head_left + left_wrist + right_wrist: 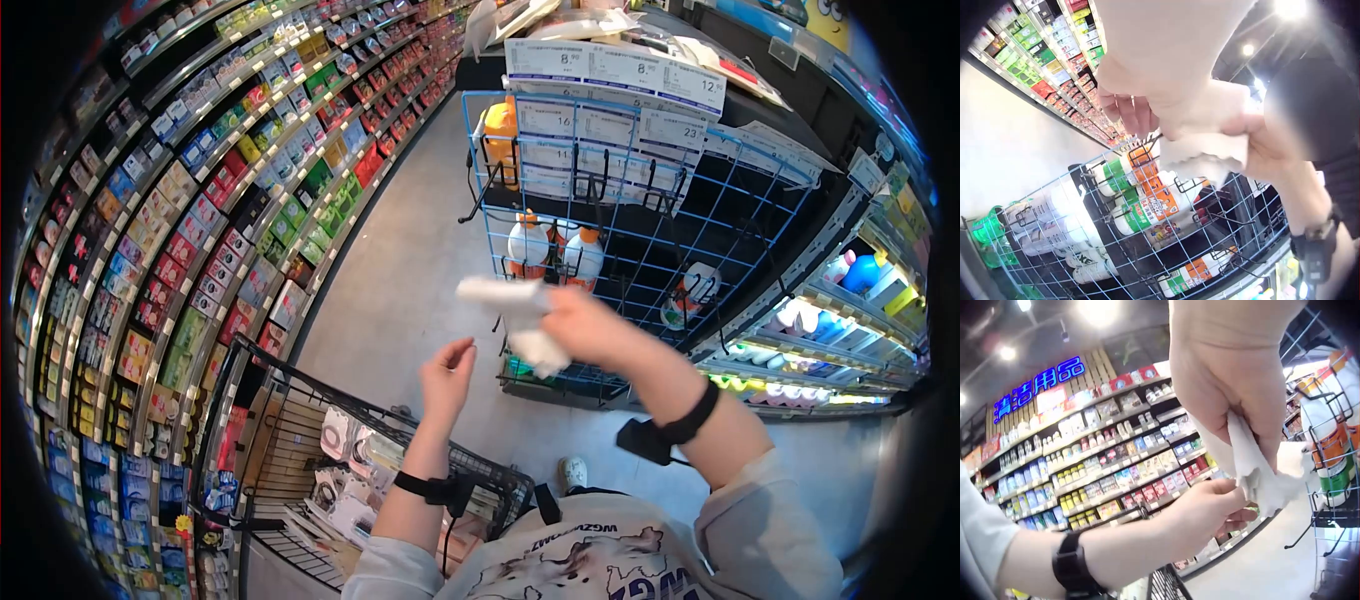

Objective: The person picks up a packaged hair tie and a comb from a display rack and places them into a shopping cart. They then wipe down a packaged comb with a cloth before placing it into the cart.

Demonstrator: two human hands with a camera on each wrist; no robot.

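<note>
In the head view my right hand (582, 325) grips a crumpled white cloth (540, 350) in front of the wire rack. One flat end sticks out to the left and a loose fold hangs below the fingers. In the right wrist view the cloth (1260, 469) is pinched between thumb and fingers, its edges dangling. My left hand (447, 378) is raised just left of it, fingers loosely bent and holding nothing. In the left wrist view the left fingers (1129, 114) hang beside the cloth (1204, 153), above the rack's bottles.
A blue wire rack (640, 235) with protruding black hooks stands ahead, white bottles (527, 245) behind it. At lower left is a black shopping cart (370, 405) with packaged goods. Stocked shelves (190, 230) line the left side. Price cards (615, 70) top the rack.
</note>
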